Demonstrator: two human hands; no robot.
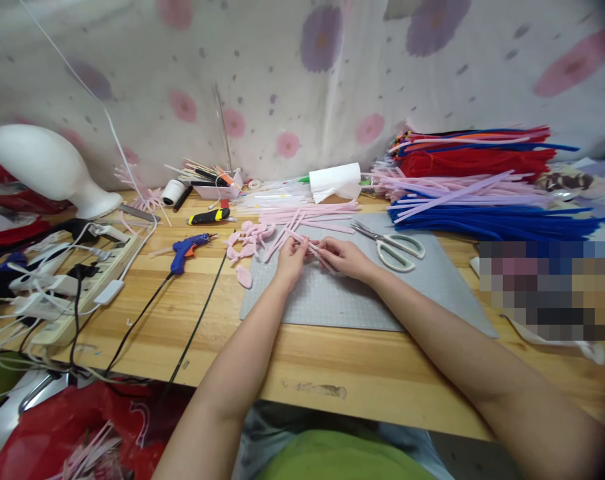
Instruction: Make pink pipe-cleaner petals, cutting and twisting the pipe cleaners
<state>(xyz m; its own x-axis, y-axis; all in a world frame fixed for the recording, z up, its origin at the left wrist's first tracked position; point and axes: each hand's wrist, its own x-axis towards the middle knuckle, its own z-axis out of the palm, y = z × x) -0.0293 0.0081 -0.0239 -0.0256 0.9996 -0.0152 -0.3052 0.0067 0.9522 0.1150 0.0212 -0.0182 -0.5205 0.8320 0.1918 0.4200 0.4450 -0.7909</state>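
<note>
Head view: both hands over the grey cutting mat [362,300] on the wooden desk [192,333]. Left hand [291,257] and right hand [346,257] are each pinched shut on one thin pink fuzzy pipe cleaner [316,250], which spans the gap between them just above the mat. Looks like the bending/twisting step, mid-shape. Next move likely needs a firm pinch on one side while the other hand turns. Finished pink pipe-cleaner loops [247,243] lie just left of the left hand; green-handled scissors [395,248] sit near the right hand, untouched.
</note>
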